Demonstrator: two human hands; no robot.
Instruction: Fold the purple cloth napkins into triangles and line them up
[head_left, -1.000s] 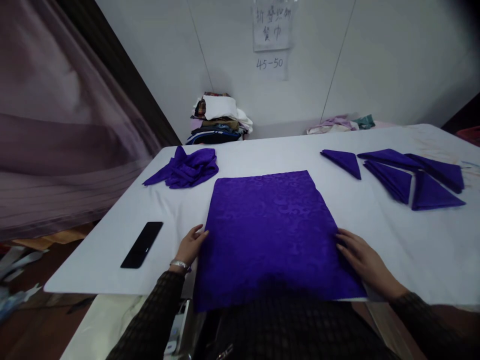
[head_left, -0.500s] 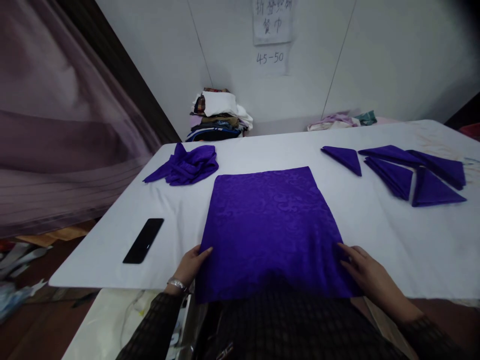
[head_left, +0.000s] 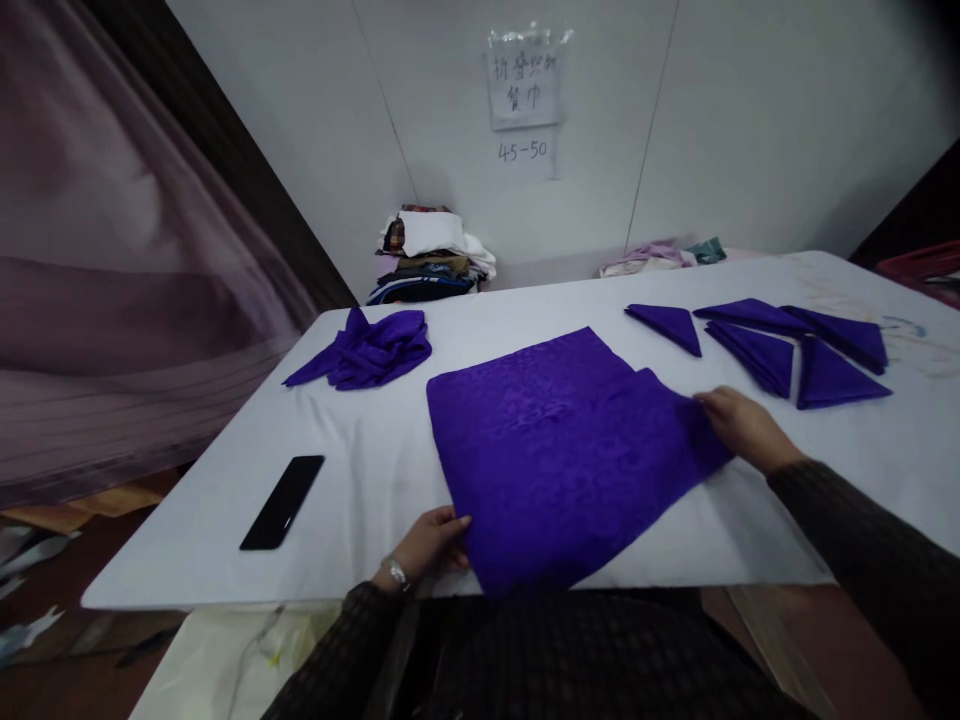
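A large purple patterned cloth [head_left: 555,450] lies on the white table [head_left: 360,440], partly folded over. My right hand [head_left: 739,425] is closed on the cloth's near right corner and holds it lifted over the cloth's right side. My left hand [head_left: 429,545] pinches the near left corner at the table's front edge. A crumpled pile of purple cloths [head_left: 367,347] sits at the far left. Several purple cloths folded into triangles [head_left: 772,345] lie at the far right.
A black phone [head_left: 282,502] lies on the table to the left. A stack of folded fabrics [head_left: 427,255] stands against the wall behind, more fabric [head_left: 660,255] to its right. Paper signs [head_left: 525,90] hang on the wall. A curtain [head_left: 112,250] hangs at left.
My right hand has carried the near right corner up and away from me, folding the cloth over. My left hand slid along the near edge to the left corner.
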